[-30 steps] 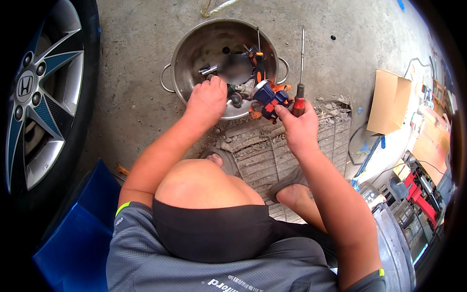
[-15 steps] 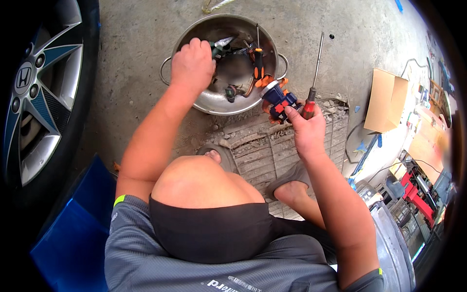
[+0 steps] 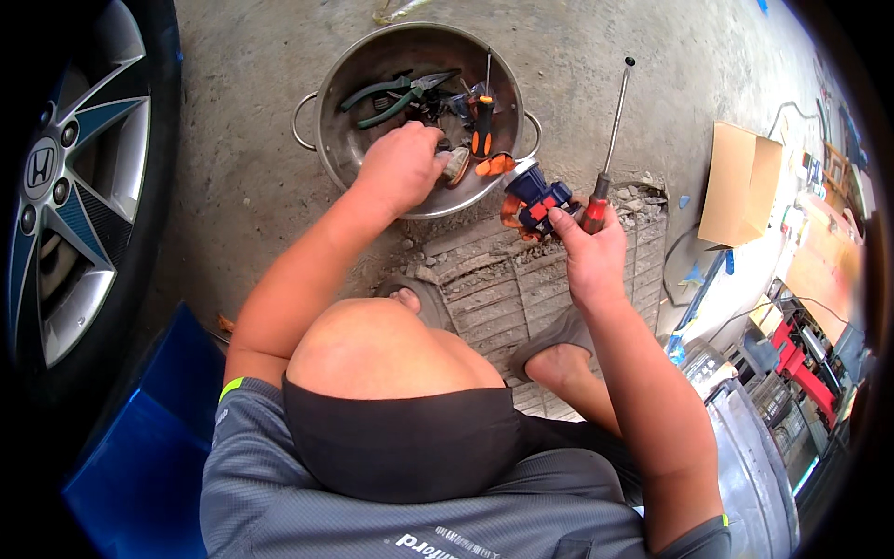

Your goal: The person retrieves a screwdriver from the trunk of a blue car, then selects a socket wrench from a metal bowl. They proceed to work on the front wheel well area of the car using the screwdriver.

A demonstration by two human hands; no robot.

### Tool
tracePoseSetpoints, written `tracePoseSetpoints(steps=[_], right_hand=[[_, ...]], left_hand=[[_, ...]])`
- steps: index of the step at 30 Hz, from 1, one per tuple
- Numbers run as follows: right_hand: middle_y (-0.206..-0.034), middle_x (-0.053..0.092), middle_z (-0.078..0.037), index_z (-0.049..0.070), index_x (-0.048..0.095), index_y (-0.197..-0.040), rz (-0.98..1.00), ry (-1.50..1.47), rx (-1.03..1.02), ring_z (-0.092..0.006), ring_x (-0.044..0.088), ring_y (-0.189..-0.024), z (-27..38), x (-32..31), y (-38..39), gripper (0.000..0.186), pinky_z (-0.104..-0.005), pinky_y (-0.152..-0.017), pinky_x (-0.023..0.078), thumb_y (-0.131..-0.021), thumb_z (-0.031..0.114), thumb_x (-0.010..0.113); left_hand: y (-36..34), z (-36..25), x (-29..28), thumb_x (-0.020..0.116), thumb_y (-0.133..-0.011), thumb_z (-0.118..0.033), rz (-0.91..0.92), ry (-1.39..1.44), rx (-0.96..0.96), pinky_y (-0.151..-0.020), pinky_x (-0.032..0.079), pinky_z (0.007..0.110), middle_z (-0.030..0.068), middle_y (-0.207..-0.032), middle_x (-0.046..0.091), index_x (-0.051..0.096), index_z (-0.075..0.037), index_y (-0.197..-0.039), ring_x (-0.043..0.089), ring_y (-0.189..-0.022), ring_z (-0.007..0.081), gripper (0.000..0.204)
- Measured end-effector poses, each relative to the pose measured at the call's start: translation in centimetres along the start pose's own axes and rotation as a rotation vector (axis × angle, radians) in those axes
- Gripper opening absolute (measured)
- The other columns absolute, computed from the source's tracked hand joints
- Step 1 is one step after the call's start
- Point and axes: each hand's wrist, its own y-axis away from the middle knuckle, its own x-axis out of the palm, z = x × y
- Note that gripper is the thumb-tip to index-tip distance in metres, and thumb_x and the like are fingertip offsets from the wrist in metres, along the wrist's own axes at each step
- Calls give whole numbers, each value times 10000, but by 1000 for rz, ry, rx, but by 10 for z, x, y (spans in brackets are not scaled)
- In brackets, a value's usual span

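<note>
My left hand [image 3: 402, 166] reaches over the near rim of a round steel pot [image 3: 328, 154], its fingers curled down among small parts; what they pinch, if anything, is hidden. Beside the fingertips sits a small brownish-grey piece [image 3: 456, 166]. Green-handled pliers [image 3: 391, 98] lie farther back in the pot, out of my grasp. An orange-and-black screwdriver [image 3: 482, 126] leans at the pot's right side. My right hand [image 3: 596, 256] is closed around a red-handled screwdriver [image 3: 596, 203], its long shaft pointing up, and a dark blue and red headlamp [image 3: 540, 200] with an orange strap.
A car wheel [image 3: 84, 177] stands at the left, with a blue panel [image 3: 149, 438] below it. Broken concrete and a floor grate [image 3: 521, 289] lie under the pot's near side. An open cardboard box [image 3: 740, 186] and assorted clutter are at the right.
My left hand has let go of the green-handled pliers, which now lie in the pot, and has moved right and nearer. My right hand keeps its hold, almost unmoved.
</note>
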Motion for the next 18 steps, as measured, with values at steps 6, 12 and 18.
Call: tracePoseSetpoints(steps=[6,12,18], right_hand=[[-769,553,11,3,585,-1033,-14,82,33,-84,487,-687,-7,-1,4,362,-260,-633,442,-787,152,805],[-765,551,14,3,591,-1012,-2,12,11,-88,481,-684,-6,0,4,359,-265,-632,437,-785,176,808],[-762,544,19,3,594,-1006,-12,18,9,-86,475,-691,-8,-3,0,359,-269,-635,433,-783,183,810]], left_hand=[[-19,6,19,638,-833,-153,-96,-156,20,-771,505,421,127,-921,614,620,-74,-1021,622,-905,328,205],[-37,19,16,656,-801,-125,-49,-232,46,-718,509,436,121,-877,595,602,-66,-899,627,-873,330,126],[-31,20,-4,616,-893,-61,80,1050,-476,-632,526,295,136,-953,692,623,29,-1054,659,-741,171,185]])
